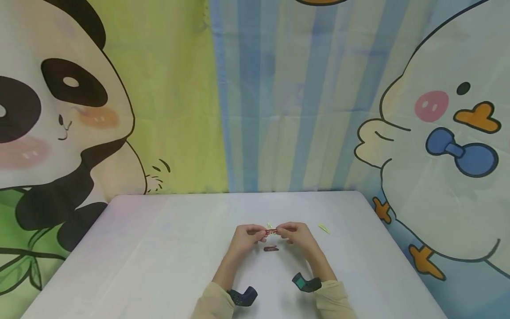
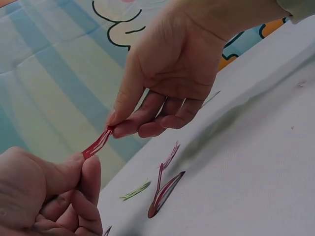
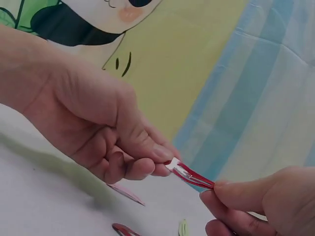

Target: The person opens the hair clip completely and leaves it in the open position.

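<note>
Above the table, a red snap hair clip point(image 1: 271, 231) is stretched between both hands. My left hand point(image 1: 248, 237) pinches one end of it between thumb and finger. At the other end my right hand point(image 1: 298, 235) pinches it likewise, its other fingers loosely curled in the left wrist view. Below the hands a dark red hair clip point(image 2: 156, 201) lies on the table, its two arms spread apart. A pink clip point(image 2: 171, 156) and a light green clip point(image 2: 135, 191) lie close by it.
A yellow-green clip point(image 1: 324, 228) lies on the white table point(image 1: 159, 257) to the right of the hands. Behind the table hangs a cartoon-printed curtain point(image 1: 275, 110). Each wrist wears a dark camera mount point(image 1: 244, 296).
</note>
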`<state>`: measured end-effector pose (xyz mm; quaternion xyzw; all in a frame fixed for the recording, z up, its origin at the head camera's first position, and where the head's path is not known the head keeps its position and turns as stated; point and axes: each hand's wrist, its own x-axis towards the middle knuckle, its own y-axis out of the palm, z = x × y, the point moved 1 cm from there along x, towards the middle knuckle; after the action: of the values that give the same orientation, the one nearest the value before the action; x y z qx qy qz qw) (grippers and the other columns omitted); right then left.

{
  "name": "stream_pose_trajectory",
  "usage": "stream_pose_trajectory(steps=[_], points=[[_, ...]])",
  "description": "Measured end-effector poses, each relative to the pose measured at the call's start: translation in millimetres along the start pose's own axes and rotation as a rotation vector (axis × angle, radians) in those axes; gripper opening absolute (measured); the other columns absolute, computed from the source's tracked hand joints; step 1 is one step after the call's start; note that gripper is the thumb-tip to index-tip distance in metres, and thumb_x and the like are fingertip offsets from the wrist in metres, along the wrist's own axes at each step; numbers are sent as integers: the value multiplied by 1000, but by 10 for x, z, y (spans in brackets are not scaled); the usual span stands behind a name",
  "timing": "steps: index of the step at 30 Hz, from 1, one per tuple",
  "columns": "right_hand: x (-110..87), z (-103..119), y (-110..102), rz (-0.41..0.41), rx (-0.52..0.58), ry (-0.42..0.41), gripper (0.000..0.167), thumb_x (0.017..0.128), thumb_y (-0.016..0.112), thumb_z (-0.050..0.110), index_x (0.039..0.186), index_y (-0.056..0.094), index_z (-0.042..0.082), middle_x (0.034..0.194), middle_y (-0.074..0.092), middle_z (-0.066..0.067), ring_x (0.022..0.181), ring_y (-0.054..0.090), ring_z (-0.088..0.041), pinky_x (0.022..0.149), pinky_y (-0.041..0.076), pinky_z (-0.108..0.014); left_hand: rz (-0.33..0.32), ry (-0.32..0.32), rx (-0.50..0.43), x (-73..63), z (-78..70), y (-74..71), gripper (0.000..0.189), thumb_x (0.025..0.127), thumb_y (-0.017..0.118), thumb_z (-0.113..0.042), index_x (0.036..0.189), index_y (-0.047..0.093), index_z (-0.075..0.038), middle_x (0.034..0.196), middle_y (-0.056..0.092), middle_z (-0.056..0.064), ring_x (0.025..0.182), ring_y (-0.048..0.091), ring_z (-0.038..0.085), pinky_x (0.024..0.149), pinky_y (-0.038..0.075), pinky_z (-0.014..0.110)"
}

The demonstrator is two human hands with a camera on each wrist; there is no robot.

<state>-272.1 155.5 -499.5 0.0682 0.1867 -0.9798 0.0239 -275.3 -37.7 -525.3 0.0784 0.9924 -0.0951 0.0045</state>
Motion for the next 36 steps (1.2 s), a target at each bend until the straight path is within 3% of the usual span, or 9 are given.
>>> stream_pose_trajectory(steps=[5, 9, 16, 23, 27, 32, 36], points=[[-55, 10, 87, -26, -32, 38, 17, 88, 67, 22, 96, 71, 7, 88, 71, -3, 80, 58, -15, 66, 48, -28, -60, -63, 12, 19, 37, 68, 9, 86, 66, -9, 90, 72, -4, 75, 72, 5, 66, 67, 12, 57, 44, 26], [-102, -9, 119, -81, -58, 45, 11, 88, 65, 14, 92, 70, 5, 82, 67, -2, 73, 52, -16, 61, 44, -26, -99, -88, -12, -14, 21, 156, 7, 84, 66, -3, 87, 72, -1, 76, 71, 6, 64, 66, 12, 57, 47, 25], [-138, 18, 185, -158, -85, 19, 9, 87, 65, 10, 87, 69, 2, 74, 66, -1, 66, 51, -13, 57, 43, -25, -160, -89, -48, -67, -63, 217, 8, 81, 64, 4, 86, 70, 4, 74, 70, 8, 60, 65, 10, 55, 48, 22], [-158, 19, 194, -199, -112, 21, 9, 87, 65, 10, 88, 69, 3, 76, 67, -4, 65, 51, -14, 58, 43, -25, -150, -76, -59, -55, -53, 236, 7, 81, 65, 4, 86, 70, 3, 72, 70, 8, 59, 65, 11, 54, 46, 21], [-169, 14, 169, -207, -98, 6, 9, 87, 65, 10, 87, 68, 2, 78, 70, -7, 66, 52, -14, 58, 43, -26, -77, 44, 28, -55, -17, 181, 8, 85, 68, -9, 91, 72, -6, 78, 71, 3, 67, 65, 8, 57, 46, 21], [-171, 0, 154, -198, -73, 2, 10, 88, 65, 10, 88, 68, 0, 78, 71, -7, 69, 55, -14, 61, 45, -26, 13, 352, 239, -64, 31, 98, 19, 84, 72, -24, 101, 73, -15, 91, 71, -8, 77, 60, 3, 66, 48, 20], [-161, -9, 166, -184, -43, 16, 12, 88, 65, 10, 91, 68, -1, 78, 70, -5, 71, 56, -14, 62, 46, -26, -7, 557, 344, -59, 34, 64, 18, 82, 74, -21, 99, 74, -18, 89, 71, -12, 72, 56, 0, 63, 48, 19]])
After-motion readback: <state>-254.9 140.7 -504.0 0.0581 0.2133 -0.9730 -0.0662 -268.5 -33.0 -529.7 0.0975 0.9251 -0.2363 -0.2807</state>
